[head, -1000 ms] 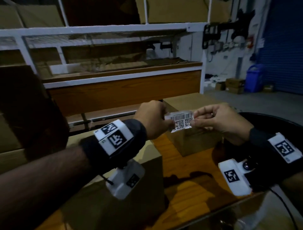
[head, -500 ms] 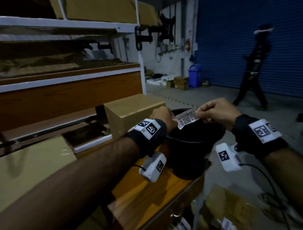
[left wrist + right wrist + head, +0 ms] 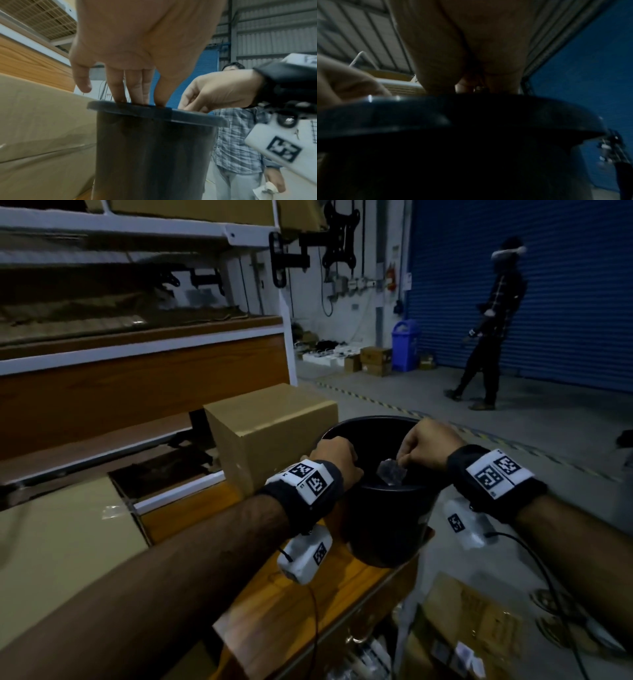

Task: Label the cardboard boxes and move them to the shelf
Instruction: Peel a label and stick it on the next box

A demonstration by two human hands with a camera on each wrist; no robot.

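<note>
Crowding the bucket [image 3: 387, 529]: cardboard box [image 3: 274, 436].

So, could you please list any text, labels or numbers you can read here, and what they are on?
None can be read.
Wrist bands: square code markers only, small print blurred.
Scrap pinched by the right hand over the black bin: too dark.
Wall signs: too small.

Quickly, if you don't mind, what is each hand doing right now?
Left hand: fingers extended onto the rim of the round black plastic bin, holding nothing visible.
Right hand: pinching a small crumpled paper scrap over the bin.
</note>
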